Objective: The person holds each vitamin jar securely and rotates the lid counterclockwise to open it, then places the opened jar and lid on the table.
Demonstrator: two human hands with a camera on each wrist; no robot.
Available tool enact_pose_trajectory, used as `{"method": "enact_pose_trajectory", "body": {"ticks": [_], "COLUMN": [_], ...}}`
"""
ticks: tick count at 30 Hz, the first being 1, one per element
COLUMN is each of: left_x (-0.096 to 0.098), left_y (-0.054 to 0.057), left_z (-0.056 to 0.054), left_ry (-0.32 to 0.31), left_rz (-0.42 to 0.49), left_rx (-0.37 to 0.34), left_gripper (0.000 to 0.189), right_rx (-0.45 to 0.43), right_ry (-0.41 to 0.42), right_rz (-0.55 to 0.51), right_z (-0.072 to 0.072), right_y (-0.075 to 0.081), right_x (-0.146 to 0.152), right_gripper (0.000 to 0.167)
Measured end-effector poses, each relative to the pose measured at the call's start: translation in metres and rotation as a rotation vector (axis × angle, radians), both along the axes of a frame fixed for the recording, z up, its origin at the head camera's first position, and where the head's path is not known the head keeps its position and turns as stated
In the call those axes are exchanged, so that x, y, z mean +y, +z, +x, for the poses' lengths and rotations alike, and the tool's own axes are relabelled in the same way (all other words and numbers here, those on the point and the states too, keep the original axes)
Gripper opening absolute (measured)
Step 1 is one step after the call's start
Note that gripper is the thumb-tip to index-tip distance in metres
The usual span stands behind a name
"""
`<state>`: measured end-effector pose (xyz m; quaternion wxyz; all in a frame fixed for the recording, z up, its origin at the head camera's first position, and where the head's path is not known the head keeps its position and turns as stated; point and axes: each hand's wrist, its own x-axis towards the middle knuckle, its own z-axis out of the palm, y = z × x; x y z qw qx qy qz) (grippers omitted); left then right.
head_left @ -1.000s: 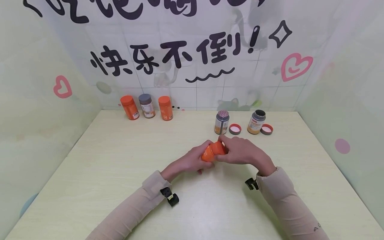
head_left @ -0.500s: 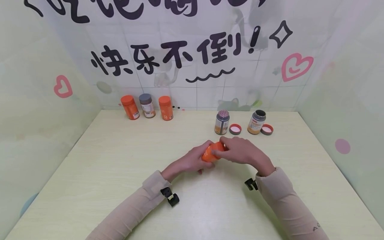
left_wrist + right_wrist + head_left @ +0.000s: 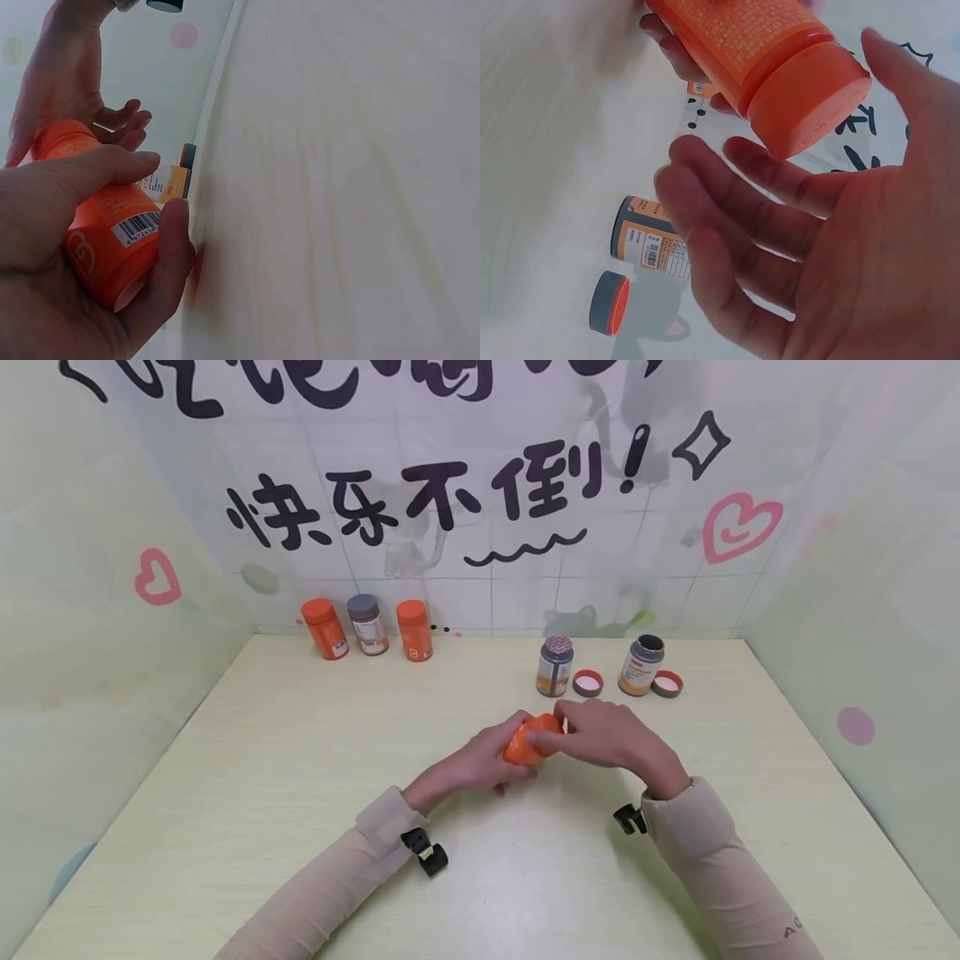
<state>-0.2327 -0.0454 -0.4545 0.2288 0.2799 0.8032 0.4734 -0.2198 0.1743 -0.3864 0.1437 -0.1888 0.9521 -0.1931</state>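
Over the middle of the table, my left hand (image 3: 480, 762) grips an orange plastic bottle (image 3: 517, 748) that lies tilted, its cap end toward the right. In the left wrist view, thumb and fingers wrap the bottle's body (image 3: 112, 247), and a barcode label shows between them. My right hand (image 3: 606, 735) is at the orange cap (image 3: 810, 97), which is on the bottle. In the right wrist view its fingers (image 3: 742, 225) spread loosely beneath the cap, with the thumb (image 3: 900, 71) beside the cap's edge and a small gap showing there.
Against the back wall at left stand an orange bottle (image 3: 325, 629), a grey-capped bottle (image 3: 368, 627) and another orange bottle (image 3: 415, 631). At back right are two uncapped bottles, one with a patterned seal (image 3: 555, 667), one dark-mouthed (image 3: 641, 666). Upturned caps (image 3: 588, 682) lie beside them.
My right thumb has shifted up and leftward over the orange cap, and the right hand has turned slightly around it. The left hand and bottle have stayed in place.
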Motion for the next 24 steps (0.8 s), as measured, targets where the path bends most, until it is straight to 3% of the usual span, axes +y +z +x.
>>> {"method": "enact_pose_trajectory", "body": {"ticks": [8, 12, 18, 24], "left_x": [-0.0006, -0.0001, 0.0000, 0.0001], "left_y": [0.0009, 0.0005, 0.0009, 0.0016], "left_z": [0.0010, 0.0008, 0.0000, 0.0000], "left_ry": [0.000, 0.008, 0.003, 0.000], "left_rz": [-0.001, -0.001, -0.007, -0.010], "left_rx": [0.009, 0.002, -0.003, -0.001], "left_gripper": [0.048, 0.049, 0.049, 0.049], "right_rx": [0.011, 0.012, 0.015, 0.020], "right_ry": [0.044, 0.074, 0.015, 0.008], "right_rz": [-0.012, -0.024, -0.014, 0.007], "right_z": [-0.0017, -0.0018, -0.0014, -0.0014], "right_y": [0.0001, 0.0012, -0.0007, -0.0023], "right_x": [-0.0003, -0.0001, -0.0005, -0.0016], "right_gripper": [0.041, 0.049, 0.057, 0.051]}}
